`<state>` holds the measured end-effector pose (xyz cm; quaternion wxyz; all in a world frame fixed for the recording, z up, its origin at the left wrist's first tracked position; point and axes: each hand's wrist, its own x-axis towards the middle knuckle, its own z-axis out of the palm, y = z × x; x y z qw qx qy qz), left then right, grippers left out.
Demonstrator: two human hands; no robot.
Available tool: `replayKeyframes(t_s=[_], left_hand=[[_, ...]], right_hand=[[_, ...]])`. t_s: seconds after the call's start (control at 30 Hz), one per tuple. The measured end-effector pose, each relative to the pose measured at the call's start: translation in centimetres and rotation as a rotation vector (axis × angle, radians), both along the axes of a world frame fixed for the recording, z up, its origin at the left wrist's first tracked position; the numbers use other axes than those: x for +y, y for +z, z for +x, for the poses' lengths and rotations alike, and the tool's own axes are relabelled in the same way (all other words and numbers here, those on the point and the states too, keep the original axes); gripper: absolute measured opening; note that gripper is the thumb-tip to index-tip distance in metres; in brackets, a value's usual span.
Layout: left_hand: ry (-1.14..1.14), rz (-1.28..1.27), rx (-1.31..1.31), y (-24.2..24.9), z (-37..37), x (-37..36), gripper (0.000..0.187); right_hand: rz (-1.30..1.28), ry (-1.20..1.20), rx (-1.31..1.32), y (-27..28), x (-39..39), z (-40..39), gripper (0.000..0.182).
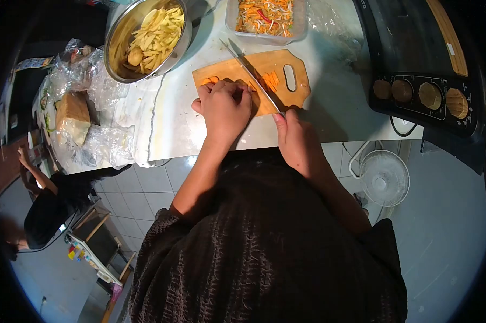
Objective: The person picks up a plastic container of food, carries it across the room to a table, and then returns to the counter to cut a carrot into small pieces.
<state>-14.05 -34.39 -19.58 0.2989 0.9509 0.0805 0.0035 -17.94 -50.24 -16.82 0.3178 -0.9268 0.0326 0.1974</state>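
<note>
On a wooden cutting board (294, 102) lie orange carrot pieces. My right hand (294, 134) is closed round the handle of a kitchen knife (252, 71), whose blade slants up and left across the board. Left of the blade, my left hand (225, 105) presses down with bent fingers on carrot (210, 80), most of it hidden under the hand. Thin carrot strips (271, 81) rest right of the blade, near the board's handle slot.
A metal bowl (112, 63) of cut potato sticks stands behind left. A plastic container (299, 24) of shredded vegetables sits at the back. Plastic bags (111, 142) lie left; a black stove (420, 64) is right. Below are a fan (384, 177) and, far left, another person (43, 207).
</note>
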Motion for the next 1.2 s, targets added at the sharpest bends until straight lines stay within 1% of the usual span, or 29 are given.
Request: replayKeyframes(t_s=[0.1,0.33,0.4,0.53,0.6,0.67,0.77,0.93,1.2], left_hand=[[-0.005,-0.022,-0.032,-0.2,0.1,0.0,0.015],[-0.002,-0.009,-0.008,-0.2,0.1,-0.1,0.015],[0.001,-0.020,-0.006,-0.3,0.0,-0.1,0.016],[-0.006,-0.038,-0.076,-0.6,0.0,-0.1,0.015],[-0.009,-0.027,-0.086,-0.8,-0.1,0.0,0.014],[-0.016,-0.079,-0.121,-1.2,-0.1,0.1,0.014],[0.011,-0.039,-0.067,-0.5,-0.1,-0.1,0.014],[0.018,-0.048,-0.065,-0.5,-0.1,-0.2,0.013],[0.020,-0.024,-0.056,-0.5,-0.1,-0.3,0.015]], right_hand=[[0.027,-0.023,0.060,0.3,0.4,0.0,0.036],[0.071,-0.013,0.041,0.0,0.6,-0.2,0.035],[0.090,0.016,0.017,-0.4,0.6,-0.4,0.032],[0.087,0.009,0.022,-0.1,0.7,-0.3,0.032],[0.078,0.001,0.074,0.2,0.8,-0.1,0.035],[0.059,0.016,0.061,-0.3,0.8,-0.2,0.034],[0.030,0.024,0.062,-0.5,1.1,-0.1,0.033],[0.028,0.012,0.115,-0.3,1.4,0.6,0.035],[0.027,0.020,0.042,-1.0,1.3,0.8,0.035]])
